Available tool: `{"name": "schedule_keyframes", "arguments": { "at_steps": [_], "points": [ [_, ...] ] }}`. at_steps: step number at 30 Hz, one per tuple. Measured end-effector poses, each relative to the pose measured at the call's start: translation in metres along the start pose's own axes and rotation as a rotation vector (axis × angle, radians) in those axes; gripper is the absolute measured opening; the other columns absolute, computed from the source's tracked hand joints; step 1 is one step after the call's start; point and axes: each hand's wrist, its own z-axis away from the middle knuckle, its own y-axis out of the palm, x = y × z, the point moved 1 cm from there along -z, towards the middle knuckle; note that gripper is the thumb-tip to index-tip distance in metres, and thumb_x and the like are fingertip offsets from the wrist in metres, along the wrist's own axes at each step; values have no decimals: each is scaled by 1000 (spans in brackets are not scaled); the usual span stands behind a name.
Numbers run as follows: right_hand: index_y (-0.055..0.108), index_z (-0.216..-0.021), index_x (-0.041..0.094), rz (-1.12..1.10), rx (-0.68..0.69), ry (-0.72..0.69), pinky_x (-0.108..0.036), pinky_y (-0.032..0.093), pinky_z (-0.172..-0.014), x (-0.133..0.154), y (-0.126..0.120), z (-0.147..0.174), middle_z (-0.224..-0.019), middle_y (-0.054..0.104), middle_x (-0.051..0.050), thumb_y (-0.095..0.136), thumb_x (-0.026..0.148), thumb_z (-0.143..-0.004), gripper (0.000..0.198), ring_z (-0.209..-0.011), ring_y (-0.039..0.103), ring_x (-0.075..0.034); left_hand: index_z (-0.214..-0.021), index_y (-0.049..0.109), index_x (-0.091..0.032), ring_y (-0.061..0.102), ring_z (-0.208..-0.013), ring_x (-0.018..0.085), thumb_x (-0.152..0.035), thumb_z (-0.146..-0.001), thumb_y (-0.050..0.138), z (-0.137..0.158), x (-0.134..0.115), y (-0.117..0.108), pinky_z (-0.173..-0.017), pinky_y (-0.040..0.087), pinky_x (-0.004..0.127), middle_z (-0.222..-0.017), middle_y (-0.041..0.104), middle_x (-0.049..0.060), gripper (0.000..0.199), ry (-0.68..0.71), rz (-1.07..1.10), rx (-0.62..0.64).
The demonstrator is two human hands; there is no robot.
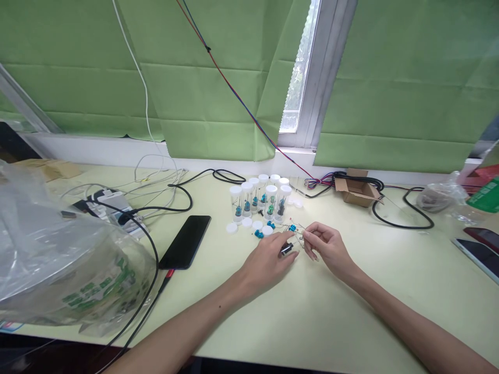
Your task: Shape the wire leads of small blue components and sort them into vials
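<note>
My left hand (265, 259) rests on the table with its thumb and fingers curled around a small black part (286, 248) that has a shiny edge. Beside it, my right hand (325, 244) pinches a thin wire-like piece (299, 235) between thumb and forefinger; its exact kind is too small to make out. Just beyond my fingers lie small blue pieces (292, 228) with thin leads, and more blue pieces (259, 235) sit to the left. Several clear tubes with white caps (271, 205) stand upright behind them, holding blue, green and dark parts. Loose white caps (267, 230) lie in front.
A black phone (185, 242) with a cable lies left of my hands. Large plastic bag (70, 259) fills the left side. An open cardboard box (356, 191) and black cables (405, 226) sit at the back right, with two phones (477, 257) at the right edge.
</note>
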Motion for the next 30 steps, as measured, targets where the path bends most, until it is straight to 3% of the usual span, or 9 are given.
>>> {"name": "schedule_keyframes", "arguments": {
  "at_steps": [30],
  "points": [
    [61, -81, 18, 45, -19, -18, -24, 39, -44, -2, 2, 2, -55, 54, 4, 68, 38, -87, 23, -43, 49, -10, -131, 55, -21, 62, -96, 22, -30, -89, 58, 0, -4, -3, -79, 49, 31, -107, 67, 8, 43, 22, -13, -7]
  ]
}}
